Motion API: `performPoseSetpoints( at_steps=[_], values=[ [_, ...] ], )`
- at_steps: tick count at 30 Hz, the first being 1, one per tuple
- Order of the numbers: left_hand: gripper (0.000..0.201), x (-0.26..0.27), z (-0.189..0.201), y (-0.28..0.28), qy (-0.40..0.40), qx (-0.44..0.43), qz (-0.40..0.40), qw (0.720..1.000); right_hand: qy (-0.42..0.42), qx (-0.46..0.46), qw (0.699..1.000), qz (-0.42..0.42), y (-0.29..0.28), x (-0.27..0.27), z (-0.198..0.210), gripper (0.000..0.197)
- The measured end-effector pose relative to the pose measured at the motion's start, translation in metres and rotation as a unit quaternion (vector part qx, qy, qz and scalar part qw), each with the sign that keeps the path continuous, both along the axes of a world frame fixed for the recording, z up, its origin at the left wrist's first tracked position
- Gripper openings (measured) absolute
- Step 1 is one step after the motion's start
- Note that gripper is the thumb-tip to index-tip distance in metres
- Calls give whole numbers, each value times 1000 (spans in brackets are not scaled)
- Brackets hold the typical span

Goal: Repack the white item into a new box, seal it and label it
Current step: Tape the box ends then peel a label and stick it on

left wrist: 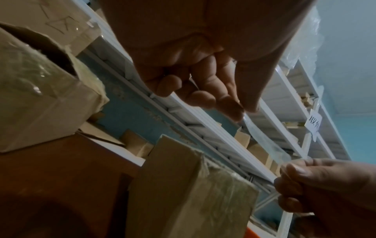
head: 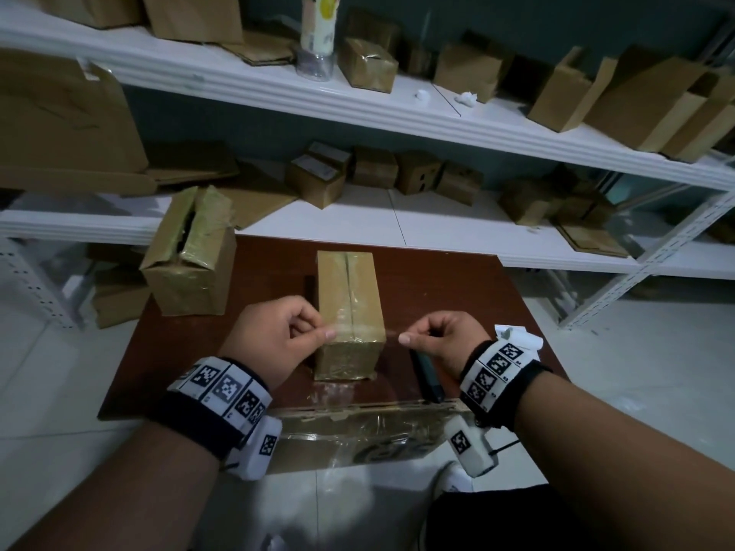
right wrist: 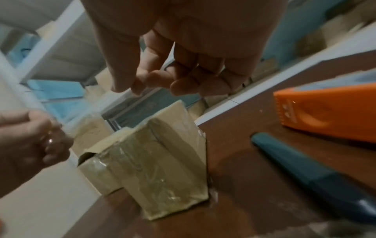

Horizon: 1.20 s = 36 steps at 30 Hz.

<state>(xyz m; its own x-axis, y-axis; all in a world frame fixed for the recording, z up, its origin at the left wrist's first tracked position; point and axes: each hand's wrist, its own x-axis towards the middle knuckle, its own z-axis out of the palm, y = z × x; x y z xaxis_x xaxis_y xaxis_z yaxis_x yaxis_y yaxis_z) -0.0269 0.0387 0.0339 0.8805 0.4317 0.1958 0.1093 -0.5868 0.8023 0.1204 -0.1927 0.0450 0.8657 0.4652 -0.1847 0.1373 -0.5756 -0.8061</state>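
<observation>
Dark brown worktop (head: 437, 296) before white shelving (head: 397, 113); closed box (head: 350, 312) at centre, tape strip (left wrist: 266, 138) pinched taut by left hand (head: 274, 336) at 9 o'clock and right hand (head: 441, 340) at 3; advisable: lower flat across seam, then smooth outward.
</observation>
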Motion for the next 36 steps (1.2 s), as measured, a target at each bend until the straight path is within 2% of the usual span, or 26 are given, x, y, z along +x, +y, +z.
performPoseSetpoints(
  at_steps=[4,11,15,17,21,23,25,27,29,31,36],
  values=[
    [17,-3,-8,2,81,-3,-1,997,-14,-19,999,-22,6,-8,-7,20],
    [18,4,-15,1,107,50,37,992,-57,-89,994,-23,19,-7,-17,23],
    [47,11,-18,2,94,71,60,991,-75,-102,992,-8,22,-3,-21,23],
    [54,15,-20,4,98,49,69,992,-69,-86,994,-13,22,-1,-26,19],
    [41,22,-28,9,114,-3,61,992,7,21,999,-43,21,-1,-37,11],
    [38,25,-33,12,119,-28,69,990,65,79,993,-61,21,0,-43,14],
    [35,29,-40,16,121,-111,57,985,116,107,985,-74,23,1,-46,22],
    [24,34,-47,18,113,-203,35,972,139,118,980,-82,27,2,-49,27],
    [8,37,-52,19,111,-251,24,961,129,105,982,-95,31,4,-55,31],
    [13,39,-55,19,102,-295,15,950,120,96,982,-112,34,4,-60,37],
    [9,40,-61,14,134,-278,22,951,131,101,973,-163,42,-1,-65,37]
  ],
)
